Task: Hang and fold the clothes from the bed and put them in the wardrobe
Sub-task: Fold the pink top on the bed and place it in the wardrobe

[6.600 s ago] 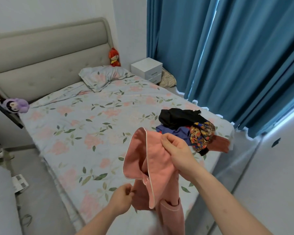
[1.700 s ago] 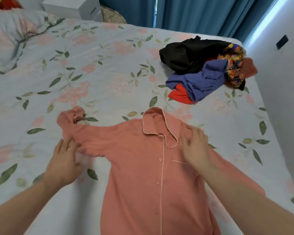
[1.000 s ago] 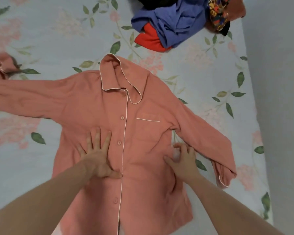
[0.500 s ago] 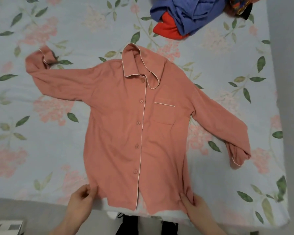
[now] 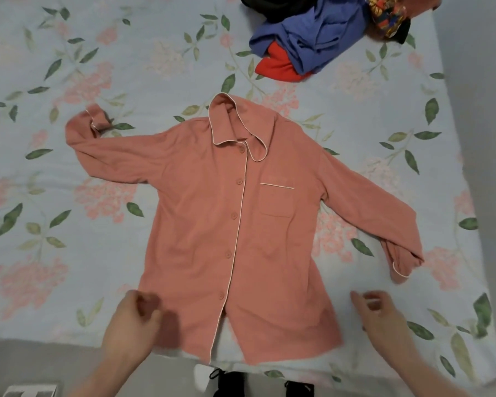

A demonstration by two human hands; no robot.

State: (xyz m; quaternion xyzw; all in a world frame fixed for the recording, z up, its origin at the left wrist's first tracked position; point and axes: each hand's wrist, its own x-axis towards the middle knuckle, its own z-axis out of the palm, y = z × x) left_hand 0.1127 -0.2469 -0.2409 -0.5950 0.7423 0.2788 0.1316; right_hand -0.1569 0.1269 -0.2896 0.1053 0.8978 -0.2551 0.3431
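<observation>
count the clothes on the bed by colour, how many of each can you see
pink shirt, spread flat: 1
blue garment in the pile: 1
red garment in the pile: 1
black garment in the pile: 1
patterned multicolour garment in the pile: 1
total: 5 visible; the pile runs past the frame edge, so more may be hidden

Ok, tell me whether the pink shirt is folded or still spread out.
Spread out. The shirt lies flat on the bed, front up and buttoned, both sleeves out to the sides, cuffs turned back. No fold made yet.
</observation>
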